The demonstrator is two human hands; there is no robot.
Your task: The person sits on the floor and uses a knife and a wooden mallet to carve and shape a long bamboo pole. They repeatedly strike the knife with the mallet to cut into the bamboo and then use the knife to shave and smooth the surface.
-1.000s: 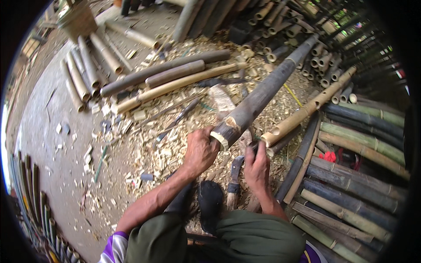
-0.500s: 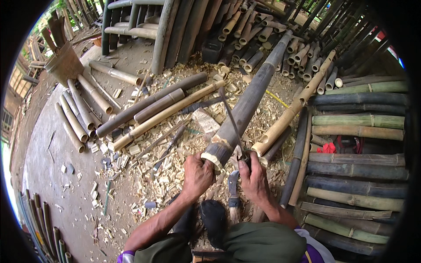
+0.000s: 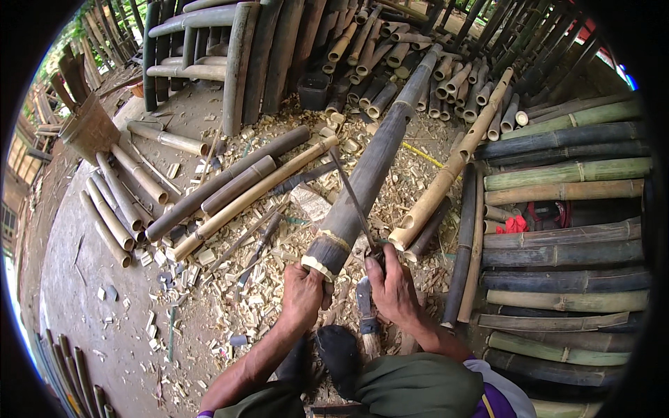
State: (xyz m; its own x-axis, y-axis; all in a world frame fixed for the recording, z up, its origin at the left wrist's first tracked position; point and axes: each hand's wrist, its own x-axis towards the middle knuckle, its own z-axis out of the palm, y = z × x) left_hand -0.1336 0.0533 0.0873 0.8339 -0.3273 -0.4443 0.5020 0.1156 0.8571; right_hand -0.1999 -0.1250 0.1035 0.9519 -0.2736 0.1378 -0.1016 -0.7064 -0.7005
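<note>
A thick dark bamboo pole (image 3: 369,164) slants from my lap area up toward the far stack. My left hand (image 3: 301,298) is closed on the pale cut rim of its near end. A pale ring is scraped around the pole just above that rim. In my right hand (image 3: 394,284) is the handle of a tool with a long, thin dark blade (image 3: 353,196), lying across the pole's upper surface; whether it is a saw or a knife, I cannot tell. A broad knife (image 3: 366,306) with a wrapped handle rests among the chips between my hands and feet.
To the right lies a yellowish bamboo pole with holes (image 3: 446,174), beside a slatted bamboo platform (image 3: 564,254) holding a red cloth (image 3: 512,224). Loose bamboo lengths (image 3: 230,177) and wood chips cover the left ground. A bucket (image 3: 90,129) stands far left; cut bamboo (image 3: 390,63) is stacked behind.
The whole view has shifted, so the pole appears farther left and lower. My right hand and the blade have moved slightly away along the pole. My left hand keeps its hold on the rim.
</note>
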